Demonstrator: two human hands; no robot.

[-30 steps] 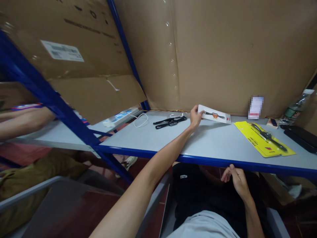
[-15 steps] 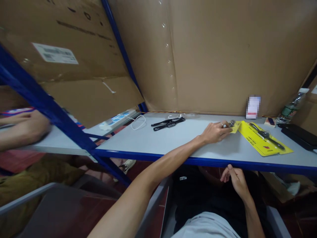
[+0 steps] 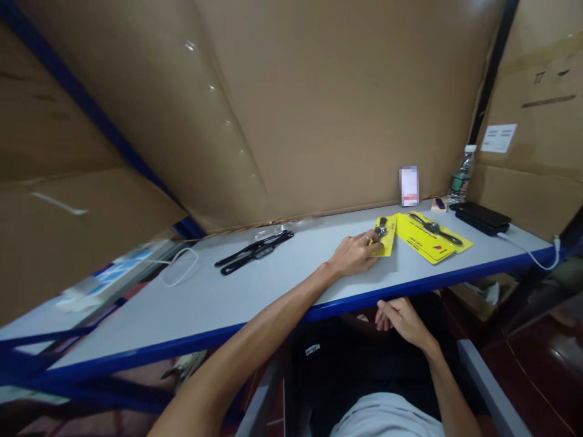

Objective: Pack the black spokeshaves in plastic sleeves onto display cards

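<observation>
My left hand [image 3: 353,255] reaches across the grey shelf table [image 3: 273,279], fingers pinched on a small yellow card with a watch [image 3: 384,235] that lies on the surface. Just right of it lies a larger yellow card with a black watch [image 3: 430,237]. My right hand [image 3: 401,318] hangs below the table's blue front edge, over my lap, fingers loosely curled with nothing seen in them.
Two black watch straps [image 3: 252,250] lie at the back left, with a white cable [image 3: 180,267] and a power strip [image 3: 109,282] beyond. A black flat case [image 3: 480,215], a plastic bottle [image 3: 460,176] and a small card [image 3: 409,185] stand at the right. Cardboard walls close in behind.
My left hand left the white watch card at the back and came right to the small yellow card. The view has swung to the right and tilted. The right hand barely moved.
</observation>
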